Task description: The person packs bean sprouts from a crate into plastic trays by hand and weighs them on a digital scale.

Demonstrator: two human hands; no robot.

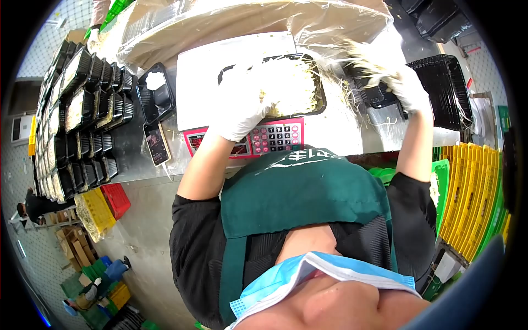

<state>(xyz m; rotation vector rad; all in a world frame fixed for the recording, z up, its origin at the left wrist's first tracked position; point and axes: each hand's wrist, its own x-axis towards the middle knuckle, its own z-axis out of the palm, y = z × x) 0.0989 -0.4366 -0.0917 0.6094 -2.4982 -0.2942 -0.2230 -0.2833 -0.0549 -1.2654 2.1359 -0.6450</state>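
My left hand [245, 113], in a white glove, is at the left side of a black tray [323, 94] filled with bean sprouts [300, 82]. Glare washes out its fingers, so their hold is unclear. The tray sits on a white scale platform [192, 82], above a red-edged keypad panel [275, 137]. Off to the right, my gloved right hand [410, 91] is closed around a loose bunch of sprouts [374, 63], over a black tray [379, 99].
Stacked filled trays [82, 104] stand at the left, beside a black tray [155, 91] and a phone [157, 144]. Empty black trays [443, 88] are stacked at the right. Clear plastic sheeting [247, 25] lies across the back. Yellow crates [473, 192] stand at lower right. Another person's hand [94, 39] shows upper left.
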